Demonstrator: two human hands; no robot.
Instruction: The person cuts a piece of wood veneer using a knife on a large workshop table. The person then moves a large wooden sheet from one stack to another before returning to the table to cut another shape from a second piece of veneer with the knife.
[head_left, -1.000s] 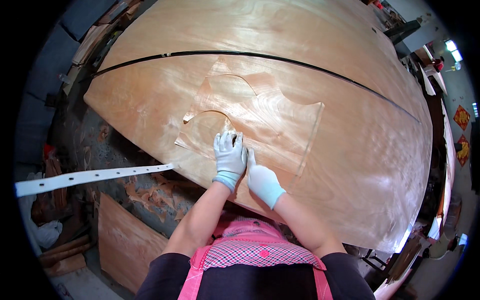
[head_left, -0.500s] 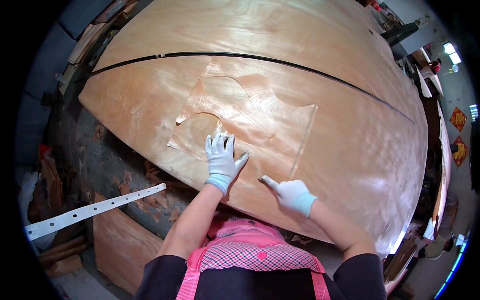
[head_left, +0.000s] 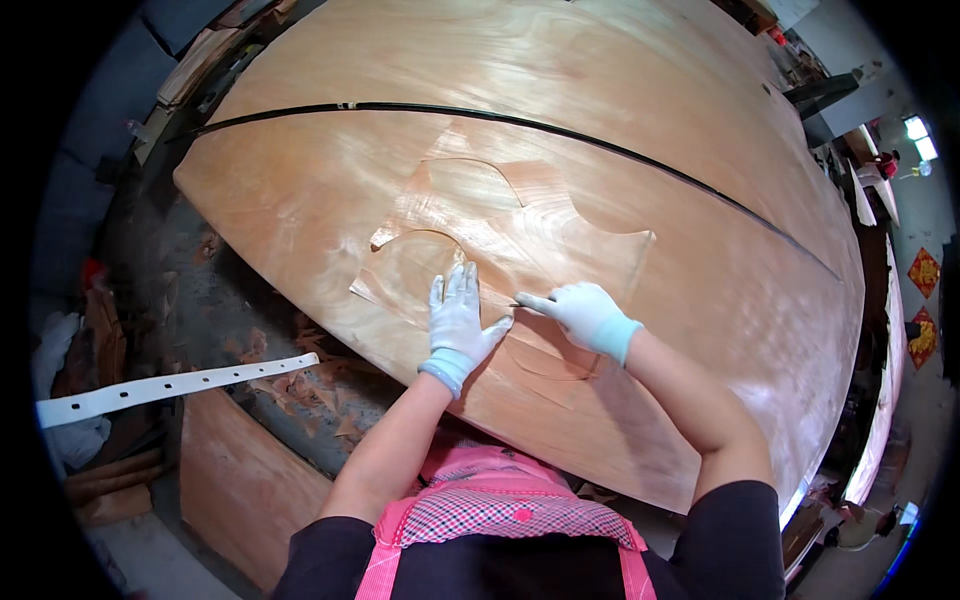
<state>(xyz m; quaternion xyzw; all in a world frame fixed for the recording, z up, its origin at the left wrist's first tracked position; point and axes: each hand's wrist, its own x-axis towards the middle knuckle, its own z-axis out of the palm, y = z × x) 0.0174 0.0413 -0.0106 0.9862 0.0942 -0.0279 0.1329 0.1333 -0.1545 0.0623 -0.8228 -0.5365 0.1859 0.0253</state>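
Observation:
A large sheet of pale wood veneer (head_left: 740, 360) spreads in front of me, with a thinner, irregular veneer piece (head_left: 575, 235) lying on it, its edges curved. My left hand (head_left: 460, 318), in a white glove, presses flat on the veneer, fingers extended and thumb apart. Just right of its thumb, my gloved right hand (head_left: 585, 312) is closed around a small knife (head_left: 516, 304); only its dark tip shows, touching the wood by the veneer piece's near edge. A thin curved cut line (head_left: 548, 377) runs through the veneer below the right hand.
A narrow black strip (head_left: 520, 118) crosses the sheet beyond my hands. At left, a white strip with holes (head_left: 180, 379) juts over the floor, near torn veneer scraps (head_left: 285, 390). A reddish wood board (head_left: 240, 480) leans below it.
My right hand has moved away from my body and slightly right, its tip now close to the left thumb. A curved line now shows in the veneer. The whole view has shifted slightly.

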